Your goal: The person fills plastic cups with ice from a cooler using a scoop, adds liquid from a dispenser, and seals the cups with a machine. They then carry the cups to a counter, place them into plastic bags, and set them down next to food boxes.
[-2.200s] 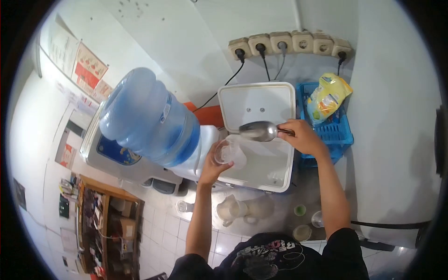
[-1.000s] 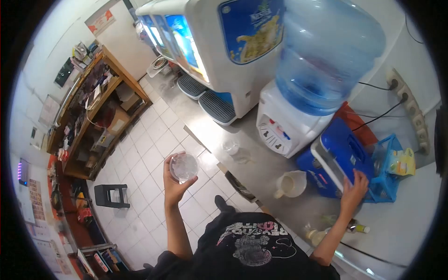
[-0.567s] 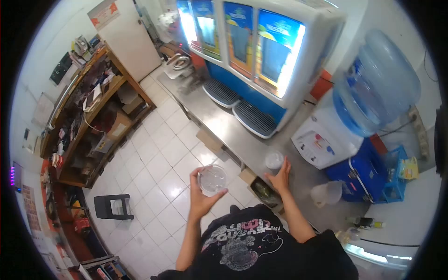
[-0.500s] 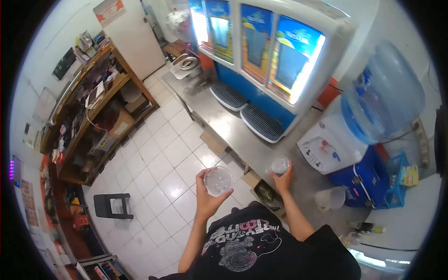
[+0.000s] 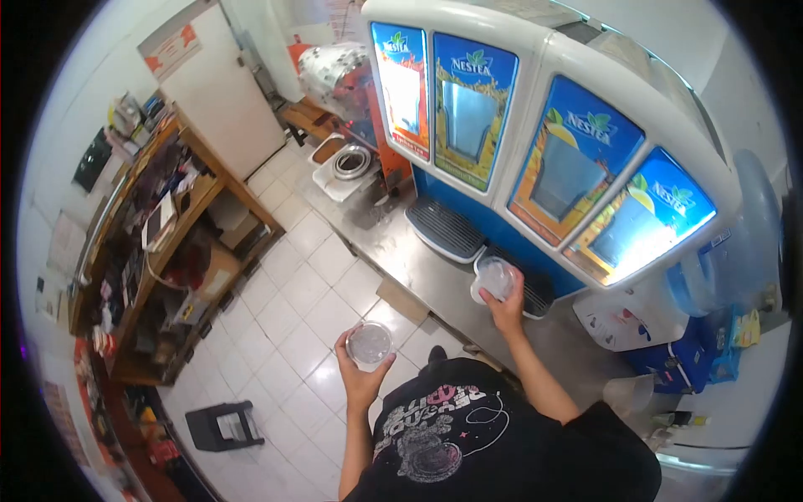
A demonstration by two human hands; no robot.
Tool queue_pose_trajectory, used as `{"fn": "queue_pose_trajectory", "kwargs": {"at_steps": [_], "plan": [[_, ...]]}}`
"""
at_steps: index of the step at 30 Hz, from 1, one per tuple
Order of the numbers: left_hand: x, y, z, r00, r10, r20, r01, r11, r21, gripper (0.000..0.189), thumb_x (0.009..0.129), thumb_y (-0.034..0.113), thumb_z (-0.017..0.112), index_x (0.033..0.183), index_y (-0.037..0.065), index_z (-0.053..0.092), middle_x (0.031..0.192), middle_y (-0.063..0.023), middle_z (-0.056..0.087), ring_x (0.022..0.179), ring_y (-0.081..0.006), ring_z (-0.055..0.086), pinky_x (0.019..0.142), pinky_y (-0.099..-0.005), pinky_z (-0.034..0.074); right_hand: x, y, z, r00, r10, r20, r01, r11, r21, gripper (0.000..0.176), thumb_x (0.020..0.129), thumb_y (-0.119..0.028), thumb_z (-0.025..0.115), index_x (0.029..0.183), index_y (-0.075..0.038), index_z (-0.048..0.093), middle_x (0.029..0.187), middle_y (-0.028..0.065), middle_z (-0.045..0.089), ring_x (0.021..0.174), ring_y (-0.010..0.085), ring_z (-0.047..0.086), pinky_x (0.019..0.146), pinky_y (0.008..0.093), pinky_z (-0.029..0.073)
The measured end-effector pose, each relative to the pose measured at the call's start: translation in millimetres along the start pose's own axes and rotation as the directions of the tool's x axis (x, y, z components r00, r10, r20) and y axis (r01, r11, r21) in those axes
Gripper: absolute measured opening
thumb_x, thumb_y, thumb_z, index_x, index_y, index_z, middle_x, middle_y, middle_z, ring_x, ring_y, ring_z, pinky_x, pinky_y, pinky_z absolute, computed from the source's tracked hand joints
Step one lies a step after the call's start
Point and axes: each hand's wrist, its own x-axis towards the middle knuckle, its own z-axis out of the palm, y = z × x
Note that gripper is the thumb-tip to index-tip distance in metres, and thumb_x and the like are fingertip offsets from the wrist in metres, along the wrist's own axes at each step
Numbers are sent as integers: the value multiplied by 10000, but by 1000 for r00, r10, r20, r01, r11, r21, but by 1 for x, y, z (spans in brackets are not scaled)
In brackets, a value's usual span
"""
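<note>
My left hand (image 5: 361,383) is closed around a clear plastic cup (image 5: 370,341), its round top facing up, held over the tiled floor. Another clear plastic cup (image 5: 495,276) sits in the grip of my right hand (image 5: 509,313), above the steel counter and in front of the right drip tray (image 5: 539,294). No drink can be made out in either cup. Behind the right hand stands a drink dispenser (image 5: 545,67) with several lit Nestea panels. A second black drip tray (image 5: 447,228) lies to the left.
To the right are a water dispenser (image 5: 623,318) with a big blue bottle, a blue cooler box (image 5: 673,360) and a clear pitcher (image 5: 629,391). A sealing machine (image 5: 347,171) stands at the counter's far end. On the floor is a black stool (image 5: 224,425).
My right hand has moved with its cup from beside the water dispenser to the drip tray. The left hand's cup is slightly lower and further left in view. The camera has turned right.
</note>
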Motion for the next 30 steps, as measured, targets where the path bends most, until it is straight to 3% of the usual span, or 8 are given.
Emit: {"fn": "queue_pose_trajectory", "kwargs": {"at_steps": [5, 8, 11, 14, 16, 20, 23, 30], "plan": [[94, -14, -32, 999, 23, -24, -23, 999, 22, 923, 724, 78, 927, 1474, 11, 392, 1464, -183, 552, 1371, -306, 539, 1191, -433, 418, 92, -18, 107, 990, -27, -137, -8, 969, -249, 981, 772, -309, 964, 1513, 21, 413, 1435, 256, 551, 1345, 385, 545, 1155, 470, 416], [147, -30, -44, 998, -56, -2, 56, 998, -25, 987, 706, 58, 963, 1493, 4, 370, 1452, -181, 540, 1377, -293, 527, 1172, -414, 432, 124, -30, 148, 958, -35, -286, -60, 946, -317, 923, 832, -289, 927, 1518, 50, 411, 1449, 264, 554, 1338, 397, 548, 1162, 448, 406], [207, -54, -48, 992, -74, 100, 86, 989, -123, 978, 720, 69, 953, 1503, -1, 371, 1436, -169, 542, 1359, -280, 534, 1160, -410, 437, 148, -18, 170, 914, -176, -364, -5, 895, -446, 941, 842, -328, 920, 1517, 75, 403, 1454, 286, 546, 1343, 436, 532, 1169, 451, 390], [277, -78, -59, 973, -44, 227, 57, 997, -52, 978, 717, 102, 962, 1502, -10, 389, 1436, -171, 555, 1360, -295, 544, 1167, -423, 434, 157, -21, 187, 879, -153, -451, -49, 913, -405, 917, 825, -345, 930, 1476, 80, 444, 1429, 317, 537, 1339, 489, 512, 1169, 513, 379], [325, -108, -56, 888, 164, 429, -140, 986, -89, 968, 700, 139, 980, 1480, -17, 428, 1444, -185, 577, 1362, -310, 557, 1173, -432, 429, 161, -9, 192, 861, -231, -454, -48, 850, -524, 939, 827, -378, 931, 1482, 81, 438, 1430, 316, 539, 1341, 484, 514, 1173, 513, 371], [387, -103, -48, 746, 159, 647, -153, 986, -66, 925, 704, 113, 970, 1472, 4, 467, 1422, -173, 611, 1351, -301, 575, 1171, -430, 440, 163, -7, 197, 813, -314, -490, 18, 855, -519, 860, 822, -337, 940, 1444, 62, 501, 1397, 281, 593, 1316, 429, 565, 1149, 476, 402], [411, -126, -23, 687, 181, 704, -128, 983, -128, 942, 692, 135, 979, 1468, -7, 466, 1401, -201, 627, 1333, -317, 593, 1149, -428, 459, 162, -32, 199, 832, -154, -533, -115, 892, -436, 653, 778, -202, 949, 1295, 39, 631, 1308, 219, 682, 1198, 336, 658, 1048, 410, 484], [418, -233, 62, 575, 239, 782, -197, 969, -151, 943, 719, 114, 959, 1471, -29, 407, 1396, -221, 590, 1314, -324, 595, 1143, -419, 464, 165, -35, 207, 767, -226, -601, -98, 884, -458, 582, 748, -176, 963, 1198, 58, 677, 1178, 180, 740, 1079, 293, 699, 972, 403, 525]]}}
